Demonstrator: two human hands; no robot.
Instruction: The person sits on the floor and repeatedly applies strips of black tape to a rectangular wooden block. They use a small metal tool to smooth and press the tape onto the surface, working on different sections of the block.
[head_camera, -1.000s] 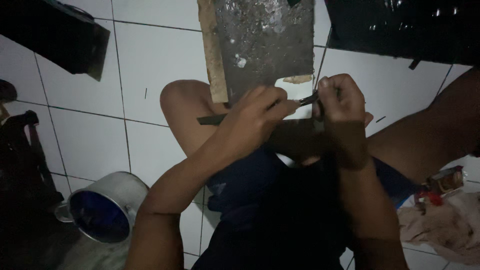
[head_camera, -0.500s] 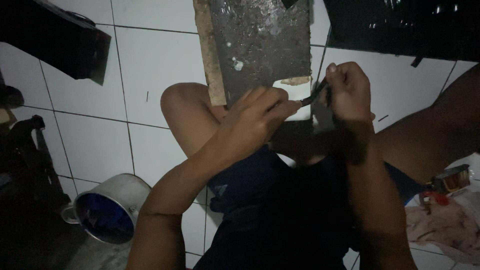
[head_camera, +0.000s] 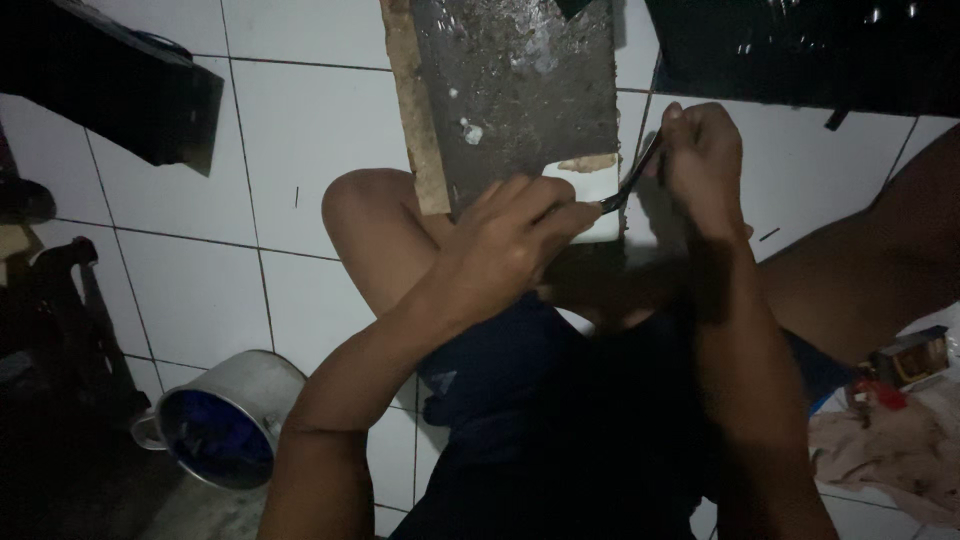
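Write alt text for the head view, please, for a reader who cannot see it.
Two hands, left hand and right hand, pull a thin dark strip taut between them above a grey board on a white tiled floor. A metal pot stands at lower left.

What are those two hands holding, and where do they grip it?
A thin dark strip, stretched between them: the left hand pinches its lower end, the right hand grips its upper end. What it is cannot be told.

- We see a small box (head_camera: 908, 358), a brown and dark packet with a red bit beside it, at four o'clock, on crumpled cloth (head_camera: 885, 450).
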